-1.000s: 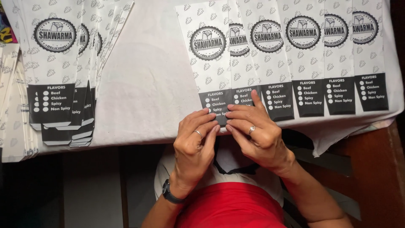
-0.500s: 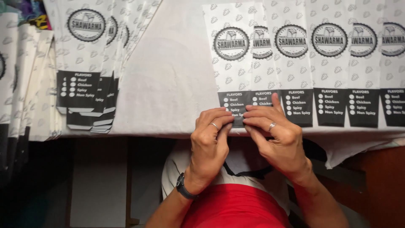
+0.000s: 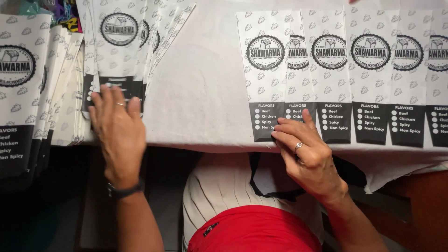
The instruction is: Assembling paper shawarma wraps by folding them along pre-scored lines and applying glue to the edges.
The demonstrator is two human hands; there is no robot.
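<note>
Since the earlier frame the two hands have come apart: they were pinched together over the lower end of one paper sleeve near the middle of the row, and now the left hand (image 3: 116,135) has gone out to the left while the right hand (image 3: 308,154) stays by the row.

The left hand lies flat, fingers spread and pointing away from the person, on the dark lower end of a fanned stack of paper sleeves (image 3: 123,51) at the left of the tabletop (image 3: 200,102). It grips nothing that can be seen; it only presses on the top of the stack. A ring shows on one finger and a dark band sits on the wrist. Further left, a second, thicker pile of sleeves (image 3: 32,88) hangs over the tabletop's edge.

The right hand rests at the front edge of the tabletop, fingers loosely together, their tips touching the black bottom panels of the first and second sleeves in the row of overlapping sleeves (image 3: 336,74). It holds nothing up; the sleeves lie flat. A ring shows on this hand too.

The row runs from the middle of the tabletop to the right edge of the view, each white sleeve with a round dark badge above and a black panel with dots below, overlapping its neighbour. A white cloth covers the tabletop and hangs over its front. Below, the person's pale apron (image 3: 224,186) and red garment (image 3: 256,231) are in view.
</note>
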